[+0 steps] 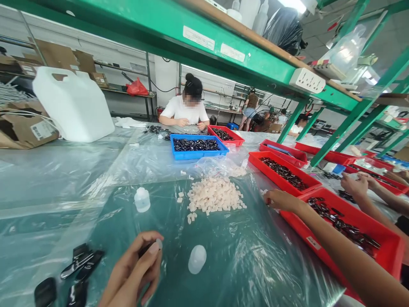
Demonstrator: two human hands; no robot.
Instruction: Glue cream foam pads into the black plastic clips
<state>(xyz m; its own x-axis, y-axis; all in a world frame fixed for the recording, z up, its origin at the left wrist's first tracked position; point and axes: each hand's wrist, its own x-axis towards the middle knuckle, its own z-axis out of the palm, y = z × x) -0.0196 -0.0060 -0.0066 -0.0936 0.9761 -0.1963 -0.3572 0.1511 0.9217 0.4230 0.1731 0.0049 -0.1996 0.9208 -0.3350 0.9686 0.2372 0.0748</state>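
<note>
Both fingers (150, 251) around black part (145, 248)

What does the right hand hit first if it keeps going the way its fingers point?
Probably the pile of small pale blocks. The right hand reaches leftward from beside the red tray, fingertips at a few stray blocks by the pile's right edge. Only bare plastic sheet lies between; depth is hard to judge.

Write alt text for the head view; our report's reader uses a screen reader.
The left hand pinches a small dark part while the right hand reaches toward a pile of pale blocks on a plastic-covered table. Red trays of dark parts sit alongside.
</note>
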